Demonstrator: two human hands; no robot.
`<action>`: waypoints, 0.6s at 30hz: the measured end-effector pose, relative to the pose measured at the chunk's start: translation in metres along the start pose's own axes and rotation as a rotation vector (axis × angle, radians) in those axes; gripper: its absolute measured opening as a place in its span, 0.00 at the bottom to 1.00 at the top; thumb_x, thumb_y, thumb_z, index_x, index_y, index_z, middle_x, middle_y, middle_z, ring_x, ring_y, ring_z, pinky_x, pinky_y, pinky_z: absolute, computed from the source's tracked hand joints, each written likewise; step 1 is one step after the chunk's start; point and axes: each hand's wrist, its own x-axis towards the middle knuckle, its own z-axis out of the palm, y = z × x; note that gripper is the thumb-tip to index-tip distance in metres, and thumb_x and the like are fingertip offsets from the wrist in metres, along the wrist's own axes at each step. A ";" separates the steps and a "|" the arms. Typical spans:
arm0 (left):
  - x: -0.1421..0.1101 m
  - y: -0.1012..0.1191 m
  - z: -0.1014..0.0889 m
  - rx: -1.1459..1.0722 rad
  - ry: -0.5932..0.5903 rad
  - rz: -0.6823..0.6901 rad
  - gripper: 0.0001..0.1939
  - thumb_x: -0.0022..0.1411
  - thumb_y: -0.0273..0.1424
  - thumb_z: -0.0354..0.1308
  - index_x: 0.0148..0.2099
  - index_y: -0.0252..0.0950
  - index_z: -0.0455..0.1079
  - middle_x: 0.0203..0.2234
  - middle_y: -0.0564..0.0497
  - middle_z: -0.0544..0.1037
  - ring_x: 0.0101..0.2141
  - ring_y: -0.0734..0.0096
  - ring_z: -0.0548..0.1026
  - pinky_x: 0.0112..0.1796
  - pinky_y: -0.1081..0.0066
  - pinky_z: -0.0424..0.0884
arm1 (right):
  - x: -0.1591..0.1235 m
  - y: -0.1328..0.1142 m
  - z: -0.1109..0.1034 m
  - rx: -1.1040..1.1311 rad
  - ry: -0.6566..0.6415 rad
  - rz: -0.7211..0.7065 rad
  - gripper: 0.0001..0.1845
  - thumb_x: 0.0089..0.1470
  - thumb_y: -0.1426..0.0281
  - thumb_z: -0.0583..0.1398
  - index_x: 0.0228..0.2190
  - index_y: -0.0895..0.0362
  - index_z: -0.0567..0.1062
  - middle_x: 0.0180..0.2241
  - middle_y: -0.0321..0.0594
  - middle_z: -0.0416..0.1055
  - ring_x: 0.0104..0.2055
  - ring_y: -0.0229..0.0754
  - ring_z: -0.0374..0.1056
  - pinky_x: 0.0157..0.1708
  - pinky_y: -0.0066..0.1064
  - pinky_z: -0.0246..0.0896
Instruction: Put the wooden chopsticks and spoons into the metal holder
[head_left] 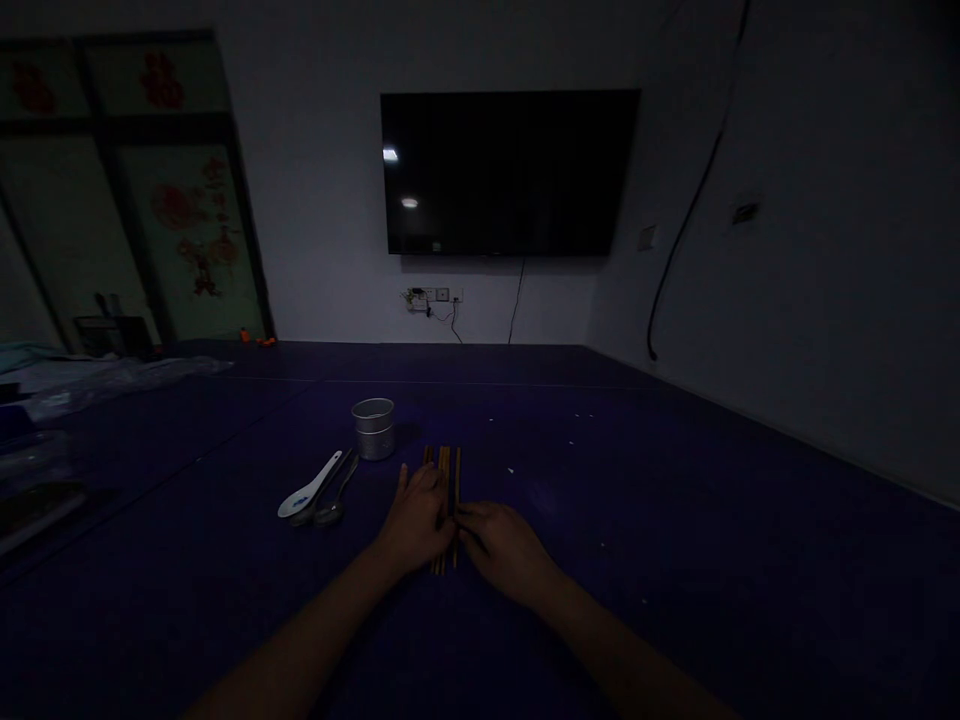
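Landmark: the metal cup (pixel 374 430), upright on a dark blue surface (pixel 645 460).

Right of the cup and nearer the camera: several brown chopsticks (pixel 445 462), side by side, far ends pointing away, middles partly hidden under fingers. At the right edge of the row, slightly apart from the rest: a single chopstick (pixel 458 468).

Across the row, nearer than the cup: left hand (pixel 417 518), laid over the chopsticks, fingers bent; cannot tell whether gripping. Farther right of the cup: right hand (pixel 504 545), fingers and thumb drawn in at the single chopstick, close beside the left thumb; too dark to tell whether pinched.

Left of the cup and nearer: white spoon (pixel 306 495) with a blue mark in its bowl, then metal spoons (pixel 330 512) just beside it, handles towards the cup.

Beyond and above the cup, on the wall: black television (pixel 512 172). Far left of the cup: clear plastic sheeting (pixel 131 375), crumpled.
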 end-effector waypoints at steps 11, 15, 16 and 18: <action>0.000 0.000 0.001 -0.009 -0.016 0.000 0.06 0.53 0.30 0.53 0.35 0.37 0.68 0.52 0.44 0.68 0.59 0.55 0.56 0.59 0.44 0.42 | -0.001 0.004 0.003 -0.039 0.010 0.013 0.18 0.56 0.76 0.50 0.44 0.54 0.73 0.43 0.42 0.73 0.46 0.42 0.68 0.47 0.31 0.57; 0.000 0.001 0.001 -0.046 -0.018 0.013 0.04 0.53 0.30 0.53 0.32 0.37 0.67 0.50 0.45 0.69 0.57 0.56 0.59 0.58 0.43 0.43 | 0.000 0.006 0.005 -0.036 0.018 -0.008 0.18 0.56 0.77 0.50 0.42 0.54 0.74 0.43 0.42 0.73 0.45 0.41 0.68 0.46 0.30 0.58; 0.000 0.001 0.001 -0.050 -0.020 0.011 0.03 0.53 0.30 0.53 0.32 0.37 0.67 0.50 0.45 0.68 0.57 0.56 0.60 0.58 0.43 0.43 | 0.000 0.006 0.005 -0.035 0.018 -0.010 0.17 0.56 0.77 0.50 0.41 0.55 0.74 0.42 0.42 0.73 0.45 0.41 0.68 0.45 0.30 0.58; 0.000 0.001 0.001 -0.044 -0.022 0.002 0.02 0.52 0.29 0.54 0.31 0.37 0.67 0.50 0.45 0.68 0.56 0.57 0.60 0.58 0.44 0.44 | 0.001 0.006 0.005 -0.034 0.017 -0.008 0.17 0.56 0.77 0.50 0.41 0.55 0.75 0.41 0.41 0.73 0.44 0.41 0.68 0.45 0.30 0.58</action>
